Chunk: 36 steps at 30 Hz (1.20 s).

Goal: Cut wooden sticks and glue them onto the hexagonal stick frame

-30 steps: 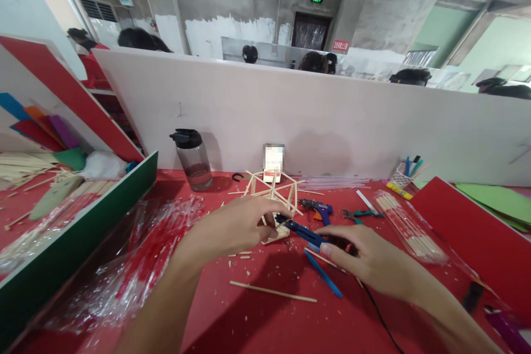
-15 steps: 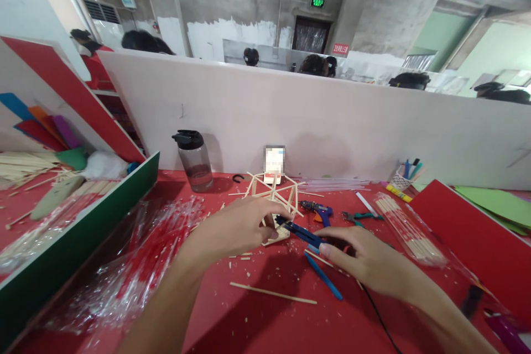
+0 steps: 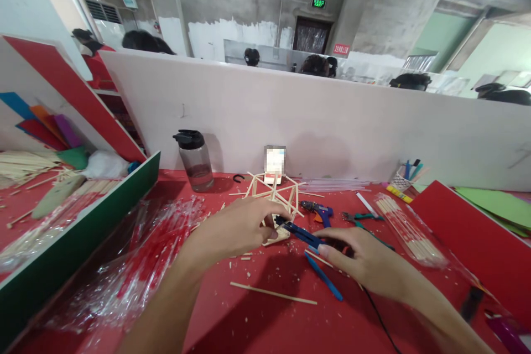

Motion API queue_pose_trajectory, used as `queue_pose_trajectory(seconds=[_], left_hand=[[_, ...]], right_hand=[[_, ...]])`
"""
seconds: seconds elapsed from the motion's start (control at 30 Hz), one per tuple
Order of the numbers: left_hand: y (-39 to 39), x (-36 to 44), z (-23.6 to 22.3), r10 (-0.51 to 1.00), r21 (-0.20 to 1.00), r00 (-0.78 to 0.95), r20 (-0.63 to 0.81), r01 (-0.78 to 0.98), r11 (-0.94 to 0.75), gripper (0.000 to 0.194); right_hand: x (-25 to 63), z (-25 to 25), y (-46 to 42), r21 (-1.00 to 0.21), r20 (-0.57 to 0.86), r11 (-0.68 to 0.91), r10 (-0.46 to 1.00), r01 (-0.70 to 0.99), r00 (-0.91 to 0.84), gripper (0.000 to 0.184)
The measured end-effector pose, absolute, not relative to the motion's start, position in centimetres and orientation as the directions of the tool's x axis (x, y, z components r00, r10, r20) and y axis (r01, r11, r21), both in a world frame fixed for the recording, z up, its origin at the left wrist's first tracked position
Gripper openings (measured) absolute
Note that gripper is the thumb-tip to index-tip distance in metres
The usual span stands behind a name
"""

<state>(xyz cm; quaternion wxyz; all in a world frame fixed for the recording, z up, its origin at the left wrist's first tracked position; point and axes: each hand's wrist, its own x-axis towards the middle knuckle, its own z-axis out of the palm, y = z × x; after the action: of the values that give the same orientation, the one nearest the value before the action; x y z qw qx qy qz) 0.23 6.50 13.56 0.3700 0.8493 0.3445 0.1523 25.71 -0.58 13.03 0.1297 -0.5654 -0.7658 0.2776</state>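
Observation:
My right hand point(image 3: 352, 251) is closed around a long dark blue slotted tool point(image 3: 305, 233) that looks like a utility knife, its dark end pointing left. At that end, the thumb and index finger of my left hand point(image 3: 244, 224) are pinched together; what lies between them is too small to make out. Just behind my left hand stands a frame of thin wooden sticks point(image 3: 274, 192), partly covered by the hand. A pale, bumpy-looking base point(image 3: 277, 240) shows beneath my left fingers. Below my right hand lie a blue pen point(image 3: 323, 275) and a thin stick.
A loose stick point(image 3: 274, 293) and wood bits lie in front. Rightward are a glue gun point(image 3: 321, 211), green-handled pliers point(image 3: 363, 215) and bagged sticks point(image 3: 410, 229). A bottle point(image 3: 194, 160), a phone point(image 3: 274, 163) and plastic wrapping point(image 3: 141, 265) are also around. A white partition point(image 3: 332, 121) closes the back.
Both hands and the dark blue tool keep nearly the same place. Only a slight shift of the whole view shows.

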Motion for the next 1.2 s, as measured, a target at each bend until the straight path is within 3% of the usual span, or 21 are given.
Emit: queue_pose_trajectory(seconds=[0.33,0.53,0.67,0.83,1.0,1.2], left_hand=[[5.6,-1.0,14.6,0.704,0.674,0.708,-0.05,0.544,-0.5,0.026],[5.5,-3.7,14.0,0.718,0.533,0.669,-0.192,0.686,-0.496,0.04],[6.2,-5.9,13.0,0.789,0.453,0.545,-0.282,0.801,-0.392,0.05],[8.2,-7.3,11.7,0.801,0.411,0.384,-0.459,0.891,-0.191,0.061],[9.5,-8.6,10.6,0.804,0.442,0.312,-0.507,0.894,-0.069,0.05],[9.4,-10.5,10.8,0.886,0.433,0.207,-0.414,0.902,-0.008,0.028]], right_hand=[[23.6,11.9,-1.6,-0.59,-0.12,0.211,0.932,0.78,-0.343,0.042],[20.2,9.4,-2.3,-0.562,-0.137,0.228,0.922,0.795,-0.362,0.05],[17.3,7.6,-1.6,-0.591,-0.138,0.262,0.899,0.762,-0.416,0.05],[13.8,3.9,0.5,-0.639,-0.188,0.271,0.853,0.72,-0.488,0.064],[12.6,1.5,2.1,-0.585,-0.242,0.298,0.824,0.754,-0.513,0.064],[15.2,5.4,0.0,-0.439,-0.212,0.407,0.82,0.801,-0.532,0.06]])
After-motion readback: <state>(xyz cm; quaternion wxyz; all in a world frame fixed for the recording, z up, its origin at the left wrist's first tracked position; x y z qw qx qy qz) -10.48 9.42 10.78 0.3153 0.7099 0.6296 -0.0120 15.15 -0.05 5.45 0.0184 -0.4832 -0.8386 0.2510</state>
